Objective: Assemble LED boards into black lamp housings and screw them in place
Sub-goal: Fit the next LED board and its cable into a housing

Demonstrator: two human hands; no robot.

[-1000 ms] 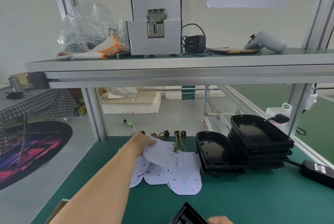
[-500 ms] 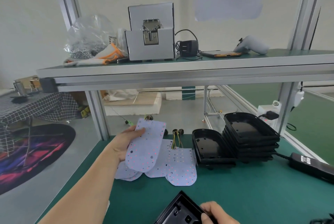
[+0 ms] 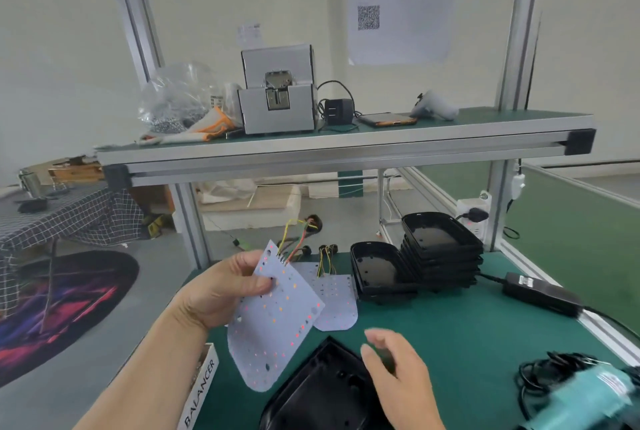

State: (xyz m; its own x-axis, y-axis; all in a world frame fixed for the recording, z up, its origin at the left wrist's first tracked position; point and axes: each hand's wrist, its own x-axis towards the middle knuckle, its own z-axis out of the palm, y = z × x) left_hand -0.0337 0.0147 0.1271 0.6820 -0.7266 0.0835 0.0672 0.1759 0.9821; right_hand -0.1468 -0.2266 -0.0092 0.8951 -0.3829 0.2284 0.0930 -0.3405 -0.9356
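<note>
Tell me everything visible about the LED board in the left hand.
The LED board is a white panel, rounded at its lower end, dotted with small red and orange LEDs and dark holes. Yellow and red wires leave its top edge. The left hand pinches its upper part, holding it tilted.

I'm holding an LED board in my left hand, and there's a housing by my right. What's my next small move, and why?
Probably lower the board into the housing. Your left hand grips it in the air, and the housing lies open side up by your empty right hand, which could steady it.
</note>
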